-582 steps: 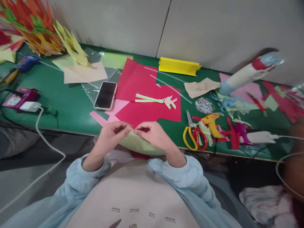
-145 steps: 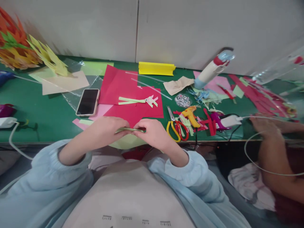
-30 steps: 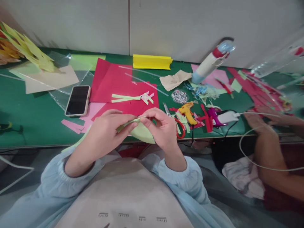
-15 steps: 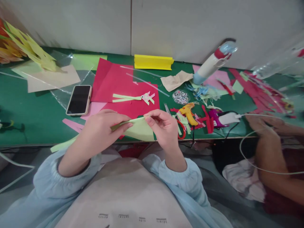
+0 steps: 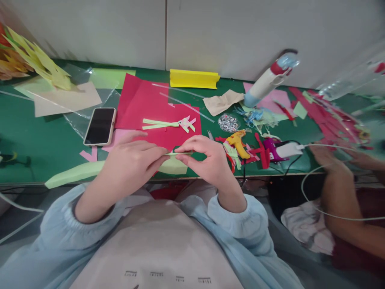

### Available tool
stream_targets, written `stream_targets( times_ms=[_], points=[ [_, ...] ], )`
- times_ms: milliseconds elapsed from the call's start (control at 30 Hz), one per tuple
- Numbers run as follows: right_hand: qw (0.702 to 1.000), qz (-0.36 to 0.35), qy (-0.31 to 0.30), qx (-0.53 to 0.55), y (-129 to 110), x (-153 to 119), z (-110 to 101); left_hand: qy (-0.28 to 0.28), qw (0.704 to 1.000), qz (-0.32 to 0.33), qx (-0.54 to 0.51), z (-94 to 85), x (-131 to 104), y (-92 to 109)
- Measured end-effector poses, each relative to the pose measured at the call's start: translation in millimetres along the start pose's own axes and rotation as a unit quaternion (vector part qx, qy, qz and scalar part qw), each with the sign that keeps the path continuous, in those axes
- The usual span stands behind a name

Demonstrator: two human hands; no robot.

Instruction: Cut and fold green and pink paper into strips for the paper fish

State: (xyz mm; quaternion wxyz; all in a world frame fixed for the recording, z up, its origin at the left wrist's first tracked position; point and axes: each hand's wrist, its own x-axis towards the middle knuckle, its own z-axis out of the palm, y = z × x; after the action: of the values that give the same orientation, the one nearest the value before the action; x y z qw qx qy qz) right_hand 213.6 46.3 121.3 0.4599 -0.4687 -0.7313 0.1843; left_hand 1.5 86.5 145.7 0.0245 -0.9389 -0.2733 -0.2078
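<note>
Left hand (image 5: 134, 160) and right hand (image 5: 209, 154) near together, both pinching.
Left: back upward. Right: thumb (image 5: 188, 161) opposing fingers (image 5: 197, 145). Forearms (image 5: 94, 202) slant inward.

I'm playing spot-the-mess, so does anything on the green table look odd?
The small beige sheet looks crumpled, unlike the smoother red paper sheets. Red, pink and pale-green paper scraps lie untidily around the yellow pistol-shaped glue gun. I see no spill.

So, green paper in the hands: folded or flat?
Partly folded, it seems: the green paper shows a narrow edge between left hand and right hand, a wider panel below; the hands hide the middle.
</note>
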Motion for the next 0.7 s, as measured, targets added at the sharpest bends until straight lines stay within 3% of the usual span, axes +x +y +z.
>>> stream_targets(
  times_ms=[200,300,400,533,700],
  points=[
    [0.999,-0.001,0.028,-0.037,2,-2,3,-0.017,0.999,-0.032,-0.015,2.2,2,-1],
    [0.998,-0.002,0.010,-0.065,0,0,1,-0.017,0.998,-0.047,-0.031,3.4,4,-2],
    [0.997,-0.017,-0.013,-0.078,-2,3,1,-0.025,0.998,-0.037,-0.043,5.3,7,-3],
    [0.995,-0.033,0.004,-0.091,-2,4,3,-0.042,0.998,-0.020,-0.050,6.7,12,-5],
    [0.998,0.007,0.010,-0.063,3,0,3,-0.037,0.997,-0.019,-0.064,5.8,14,-8]
  ],
)
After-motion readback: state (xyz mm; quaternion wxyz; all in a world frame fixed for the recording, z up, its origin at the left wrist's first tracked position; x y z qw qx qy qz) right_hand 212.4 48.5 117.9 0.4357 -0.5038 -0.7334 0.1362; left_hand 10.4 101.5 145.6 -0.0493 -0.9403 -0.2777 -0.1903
